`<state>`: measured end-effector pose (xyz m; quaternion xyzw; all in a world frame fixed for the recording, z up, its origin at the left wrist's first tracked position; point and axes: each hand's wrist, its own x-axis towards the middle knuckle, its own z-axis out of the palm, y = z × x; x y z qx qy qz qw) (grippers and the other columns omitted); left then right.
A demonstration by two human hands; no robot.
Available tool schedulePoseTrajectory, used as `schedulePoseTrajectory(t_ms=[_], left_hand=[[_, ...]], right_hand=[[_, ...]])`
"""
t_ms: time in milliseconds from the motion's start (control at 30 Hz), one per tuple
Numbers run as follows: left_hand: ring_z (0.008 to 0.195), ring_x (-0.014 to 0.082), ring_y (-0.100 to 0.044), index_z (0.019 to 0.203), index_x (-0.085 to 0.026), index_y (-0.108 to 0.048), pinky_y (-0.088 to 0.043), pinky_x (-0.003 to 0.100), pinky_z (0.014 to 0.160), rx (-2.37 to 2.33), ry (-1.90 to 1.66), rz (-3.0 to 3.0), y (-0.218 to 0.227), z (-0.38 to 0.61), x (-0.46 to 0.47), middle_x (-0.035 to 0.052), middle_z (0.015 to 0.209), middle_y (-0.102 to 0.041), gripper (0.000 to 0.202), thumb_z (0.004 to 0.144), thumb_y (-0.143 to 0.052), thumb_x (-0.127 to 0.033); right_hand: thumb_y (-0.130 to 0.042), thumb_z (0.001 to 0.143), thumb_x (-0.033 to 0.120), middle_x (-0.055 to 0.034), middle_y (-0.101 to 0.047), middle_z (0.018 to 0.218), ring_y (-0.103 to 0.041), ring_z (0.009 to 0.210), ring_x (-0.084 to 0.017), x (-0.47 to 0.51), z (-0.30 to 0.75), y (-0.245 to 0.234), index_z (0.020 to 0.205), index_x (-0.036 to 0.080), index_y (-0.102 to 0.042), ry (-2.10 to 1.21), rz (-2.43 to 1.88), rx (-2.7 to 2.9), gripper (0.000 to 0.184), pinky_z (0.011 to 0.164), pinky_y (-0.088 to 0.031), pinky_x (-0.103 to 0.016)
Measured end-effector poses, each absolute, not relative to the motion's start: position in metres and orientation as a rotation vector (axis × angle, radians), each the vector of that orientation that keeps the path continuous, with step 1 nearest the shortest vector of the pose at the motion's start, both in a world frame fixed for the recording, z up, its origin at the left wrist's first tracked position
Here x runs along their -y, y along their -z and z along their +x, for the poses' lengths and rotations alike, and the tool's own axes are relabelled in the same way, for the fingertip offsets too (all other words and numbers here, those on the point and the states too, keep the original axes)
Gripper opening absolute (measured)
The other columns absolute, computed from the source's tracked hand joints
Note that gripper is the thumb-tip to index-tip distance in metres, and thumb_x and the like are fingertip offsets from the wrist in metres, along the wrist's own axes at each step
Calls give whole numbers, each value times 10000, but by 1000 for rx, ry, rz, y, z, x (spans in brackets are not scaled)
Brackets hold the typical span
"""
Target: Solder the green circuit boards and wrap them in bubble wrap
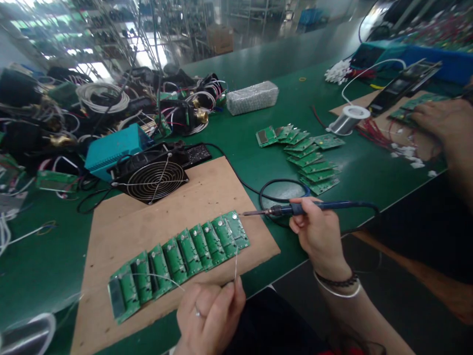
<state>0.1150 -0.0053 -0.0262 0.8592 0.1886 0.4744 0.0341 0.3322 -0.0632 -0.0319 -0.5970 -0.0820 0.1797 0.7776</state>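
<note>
My right hand (320, 231) grips a soldering iron (286, 209) by its dark blue handle. The iron's tip points left, close to the upper right corner of the end circuit board (240, 231); whether it touches I cannot tell. Below that board, my left hand (212, 313) pinches a thin strand of solder wire (235, 266), whose upper end reaches the board's lower edge. The wire also trails left from this hand over the row. Several green circuit boards (173, 259) overlap in a slanting row on a brown cardboard sheet (121, 227).
A black fan (157, 180) stands at the cardboard's back edge beside a teal box (114, 148). More boards (306, 158) lie overlapped on the green table. A solder spool (349, 120) stands near a co-worker's hand (438, 121). Cable-wrapped parts (103, 98) pile at back left.
</note>
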Motion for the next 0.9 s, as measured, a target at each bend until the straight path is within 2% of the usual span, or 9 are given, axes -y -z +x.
schedulePoseTrajectory(t_ms=[400,900], left_hand=[[448,68,-523,763,-152,-591,-451,195,503,-571,-1356,2616,18,118,3,-49,532,-590,172,734,-698,-20],[427,75,-521,741,-172,-572,-434,194,483,-620,-1280,2705,15,124,0,-44,518,-599,149,794,-655,-59]], right_hand=[[-610,685,261,91,-348,373,-327,300,-39,60,331,23,578,150,-618,-401,-1316,78,155,278,-295,-159],[-598,705,251,89,-352,396,-350,310,-45,60,331,23,599,150,-608,-411,-1348,121,148,279,-300,-157]])
